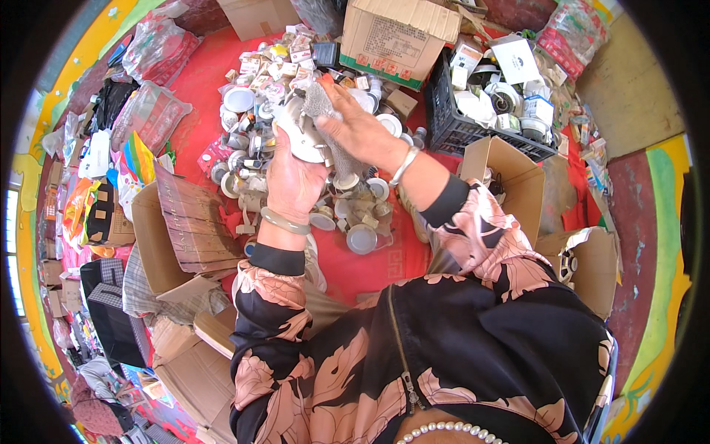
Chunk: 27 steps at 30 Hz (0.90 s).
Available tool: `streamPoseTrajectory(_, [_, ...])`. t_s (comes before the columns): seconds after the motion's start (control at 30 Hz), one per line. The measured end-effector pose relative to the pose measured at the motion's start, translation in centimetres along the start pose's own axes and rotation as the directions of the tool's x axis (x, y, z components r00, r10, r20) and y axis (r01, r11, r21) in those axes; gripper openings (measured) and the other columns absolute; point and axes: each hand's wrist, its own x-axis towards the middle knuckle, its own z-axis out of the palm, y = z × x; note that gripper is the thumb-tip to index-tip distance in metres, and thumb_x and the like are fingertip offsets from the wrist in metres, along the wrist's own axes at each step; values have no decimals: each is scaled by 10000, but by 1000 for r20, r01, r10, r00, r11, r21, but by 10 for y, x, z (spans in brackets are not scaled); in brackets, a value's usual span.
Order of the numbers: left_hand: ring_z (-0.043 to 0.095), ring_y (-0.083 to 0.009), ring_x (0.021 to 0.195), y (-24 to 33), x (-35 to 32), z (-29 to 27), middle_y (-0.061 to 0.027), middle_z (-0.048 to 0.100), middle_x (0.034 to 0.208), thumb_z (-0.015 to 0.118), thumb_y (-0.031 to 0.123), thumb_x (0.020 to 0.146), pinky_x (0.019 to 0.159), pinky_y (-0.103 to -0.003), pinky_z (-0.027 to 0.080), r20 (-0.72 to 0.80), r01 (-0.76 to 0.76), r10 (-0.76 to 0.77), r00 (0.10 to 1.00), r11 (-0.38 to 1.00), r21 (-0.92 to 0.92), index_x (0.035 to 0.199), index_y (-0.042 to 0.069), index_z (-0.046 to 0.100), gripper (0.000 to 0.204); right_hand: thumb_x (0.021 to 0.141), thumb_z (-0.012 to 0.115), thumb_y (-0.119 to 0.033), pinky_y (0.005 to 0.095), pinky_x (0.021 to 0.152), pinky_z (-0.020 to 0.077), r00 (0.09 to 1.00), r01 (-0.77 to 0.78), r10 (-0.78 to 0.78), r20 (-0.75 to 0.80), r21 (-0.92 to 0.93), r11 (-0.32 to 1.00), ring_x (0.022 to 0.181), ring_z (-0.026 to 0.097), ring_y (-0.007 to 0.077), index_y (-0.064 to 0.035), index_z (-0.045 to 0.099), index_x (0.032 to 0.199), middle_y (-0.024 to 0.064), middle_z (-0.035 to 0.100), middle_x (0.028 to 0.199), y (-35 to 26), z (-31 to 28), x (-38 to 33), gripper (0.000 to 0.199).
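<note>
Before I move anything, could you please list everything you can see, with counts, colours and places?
Fixture: one, white, held at upper centre
Cloth: one, grey, against the fixture
Fittings pile: too many to count, mostly white, upper centre
Floor covering: one, red, under the pile
Crate: one, black, upper right, full of fittings
Boxes: several, brown, far side, left and right
Plastic bags: several, see-through and red, upper corners
Walls: maroon, yellow and green, edges
Jacket: one, black with pink flowers, bottom
Necklace: one, white, bottom edge
Bangles: two, pale, one per wrist
Left hand: one, bare, holding the fixture
Right hand: one, bare, on the cloth
</note>
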Motion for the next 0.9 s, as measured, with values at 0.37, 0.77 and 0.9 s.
streamPoseTrajectory(0.37, [451, -288, 1187, -4, -8, 2, -96, 436, 1316, 323, 450, 944, 979, -507, 373, 32, 42, -42, 999, 999, -29, 1365, 138, 301, 524, 700, 721, -196, 296, 759, 484, 942, -304, 335, -13, 394, 868, 850, 626, 236, -53, 551, 1147, 153, 650, 907, -12, -9, 6, 500])
streamPoseTrajectory(0.77, [430, -302, 1213, 14, -6, 8, -94, 414, 1351, 280, 517, 930, 988, -519, 365, 82, -25, 36, 996, 991, -130, 1354, 150, 331, 563, 912, 354, -534, 331, 871, 431, 920, -392, 331, 210, 489, 780, 964, 583, 298, 25, 537, 1133, 212, 610, 1010, -14, -57, 21, 628])
streamPoseTrajectory(0.9, [475, -233, 1158, 0, -1, 12, -62, 491, 1273, 303, 467, 947, 993, -398, 364, -73, -83, 80, 994, 996, -37, 1290, 117, 420, 504, 887, 499, -344, 360, 954, 379, 999, 14, -22, 48, 151, 988, 1081, 522, 366, -25, 259, 1375, 245, 555, 1130, -4, 7, 5, 631])
